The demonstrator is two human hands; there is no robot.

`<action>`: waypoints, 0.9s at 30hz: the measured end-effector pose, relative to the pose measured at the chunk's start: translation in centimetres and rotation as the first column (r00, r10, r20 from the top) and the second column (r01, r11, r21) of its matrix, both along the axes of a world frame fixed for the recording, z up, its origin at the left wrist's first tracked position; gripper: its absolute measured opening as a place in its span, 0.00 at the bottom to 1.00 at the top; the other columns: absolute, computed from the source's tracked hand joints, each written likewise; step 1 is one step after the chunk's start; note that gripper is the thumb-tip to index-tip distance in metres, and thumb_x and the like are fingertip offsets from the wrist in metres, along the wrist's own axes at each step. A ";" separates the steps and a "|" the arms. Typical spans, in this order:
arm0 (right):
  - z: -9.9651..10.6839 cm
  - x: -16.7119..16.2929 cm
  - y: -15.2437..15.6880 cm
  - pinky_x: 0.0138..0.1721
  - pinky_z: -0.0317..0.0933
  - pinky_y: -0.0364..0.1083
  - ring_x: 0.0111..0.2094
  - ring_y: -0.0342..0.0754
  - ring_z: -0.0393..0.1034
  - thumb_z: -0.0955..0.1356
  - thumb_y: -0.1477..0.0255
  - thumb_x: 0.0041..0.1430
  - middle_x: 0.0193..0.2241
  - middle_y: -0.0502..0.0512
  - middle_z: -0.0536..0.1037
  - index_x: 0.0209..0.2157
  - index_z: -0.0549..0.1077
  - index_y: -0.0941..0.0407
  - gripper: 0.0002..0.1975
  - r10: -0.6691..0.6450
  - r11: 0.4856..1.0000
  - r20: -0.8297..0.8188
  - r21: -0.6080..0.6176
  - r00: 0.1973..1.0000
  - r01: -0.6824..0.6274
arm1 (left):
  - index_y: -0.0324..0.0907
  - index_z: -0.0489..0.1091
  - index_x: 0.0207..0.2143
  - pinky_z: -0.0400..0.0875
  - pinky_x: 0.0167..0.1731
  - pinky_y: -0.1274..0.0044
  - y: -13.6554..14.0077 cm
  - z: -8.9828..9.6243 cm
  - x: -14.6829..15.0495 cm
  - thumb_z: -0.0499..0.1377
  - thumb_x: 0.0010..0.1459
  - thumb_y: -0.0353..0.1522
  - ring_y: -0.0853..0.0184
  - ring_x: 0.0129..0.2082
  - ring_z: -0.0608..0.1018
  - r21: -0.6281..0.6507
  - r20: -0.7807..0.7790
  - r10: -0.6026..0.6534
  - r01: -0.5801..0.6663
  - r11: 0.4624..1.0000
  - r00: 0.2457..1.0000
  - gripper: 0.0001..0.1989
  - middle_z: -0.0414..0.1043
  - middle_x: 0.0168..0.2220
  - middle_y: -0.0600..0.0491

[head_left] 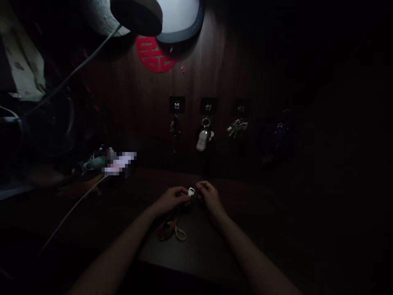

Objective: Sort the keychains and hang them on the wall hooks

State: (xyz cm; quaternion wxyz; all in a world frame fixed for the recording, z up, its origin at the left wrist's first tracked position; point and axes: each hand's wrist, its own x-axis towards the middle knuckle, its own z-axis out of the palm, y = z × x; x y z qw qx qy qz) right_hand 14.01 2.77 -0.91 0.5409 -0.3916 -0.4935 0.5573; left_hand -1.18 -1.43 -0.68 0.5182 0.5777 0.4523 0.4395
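A small silver key (pixel 191 191) is pinched in the fingers of my left hand (pixel 174 199), its bright head showing at the fingertips. Close on the right side of the key, my right hand (pixel 210 197) has its thumb and fingers pressed together around a thin, dark reddish piece, perhaps a cord. The dim light hides what exactly that piece is. Below my left hand, a looped brown cord (pixel 167 230) and a yellow loop (pixel 181 234) lie on the dark table (pixel 196 254).
On the dark wooden wall hang keys on hooks: a dark bunch (pixel 175 126), a ring with a pale tag (pixel 202 140) and a key bunch (pixel 237 128). A lamp (pixel 136 16) and red paper ornament (pixel 156 59) are above. White cables (pixel 73 205) cross the left.
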 end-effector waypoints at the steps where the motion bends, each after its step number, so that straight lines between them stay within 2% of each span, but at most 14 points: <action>1: 0.1 0.2 0.0 0.14 0.43 0.38 0.13 0.36 0.52 0.69 0.62 0.39 0.14 0.42 0.64 0.23 0.67 0.55 0.12 -0.009 1.000 -0.021 -0.008 1.000 0.009 | 0.38 0.70 0.33 0.63 0.28 0.80 0.0 0.1 0.0 0.61 0.46 0.38 0.72 0.25 0.71 -0.002 -0.009 -0.003 0.003 1.000 1.000 0.13 0.70 0.24 0.55; 5: 0.4 0.7 0.0 0.15 0.43 0.37 0.15 0.35 0.53 0.68 0.67 0.39 0.19 0.44 0.70 0.24 0.68 0.55 0.08 -0.029 0.999 -0.127 -0.016 0.991 0.027 | 0.38 0.70 0.33 0.63 0.29 0.80 -0.2 0.3 0.0 0.61 0.47 0.37 0.72 0.25 0.70 0.016 -0.023 -0.009 0.010 1.000 1.000 0.13 0.70 0.24 0.55; 11: 1.1 1.0 -0.7 0.20 0.49 0.38 0.18 0.36 0.58 0.68 0.71 0.40 0.20 0.46 0.72 0.22 0.68 0.56 0.04 0.090 0.996 -0.246 0.006 0.965 -0.092 | 0.39 0.68 0.34 0.62 0.31 0.79 -0.2 0.1 -0.2 0.58 0.50 0.37 0.73 0.26 0.70 0.018 0.038 -0.006 0.005 1.000 0.999 0.11 0.70 0.27 0.55; 16: 1.4 0.9 -1.2 0.22 0.52 0.39 0.21 0.39 0.61 0.68 0.72 0.42 0.20 0.48 0.72 0.21 0.70 0.56 0.03 0.198 0.978 -0.280 -0.008 0.940 -0.208 | 0.42 0.65 0.44 0.61 0.29 0.80 0.0 -0.1 -0.4 0.54 0.53 0.36 0.74 0.24 0.67 0.036 0.039 0.034 -0.035 0.999 0.999 0.15 0.67 0.26 0.58; 20: 1.6 0.9 -1.3 0.23 0.52 0.40 0.21 0.40 0.62 0.69 0.70 0.42 0.21 0.50 0.74 0.22 0.73 0.57 0.04 0.234 0.970 -0.293 0.002 0.927 -0.244 | 0.42 0.69 0.40 0.60 0.28 0.81 0.1 -0.1 -0.5 0.53 0.54 0.36 0.74 0.25 0.66 0.053 0.005 -0.037 0.036 0.998 0.999 0.13 0.66 0.27 0.57; 24: 1.7 1.0 -1.3 0.25 0.53 0.41 0.23 0.40 0.63 0.70 0.69 0.42 0.28 0.53 0.77 0.29 0.77 0.56 0.09 0.226 0.971 -0.280 -0.006 0.933 -0.237 | 0.42 0.69 0.39 0.61 0.32 0.80 -0.1 0.1 -0.4 0.56 0.53 0.39 0.72 0.30 0.68 0.131 -0.057 -0.022 0.029 0.991 0.998 0.13 0.68 0.33 0.55; 27: 1.7 1.1 -1.2 0.23 0.51 0.40 0.21 0.38 0.61 0.70 0.68 0.43 0.30 0.54 0.78 0.32 0.77 0.56 0.11 0.252 0.966 -0.253 0.002 0.934 -0.260 | 0.41 0.69 0.34 0.60 0.29 0.81 -0.3 0.2 -0.4 0.56 0.52 0.41 0.73 0.27 0.66 0.110 -0.088 -0.021 0.031 0.993 0.996 0.13 0.65 0.27 0.57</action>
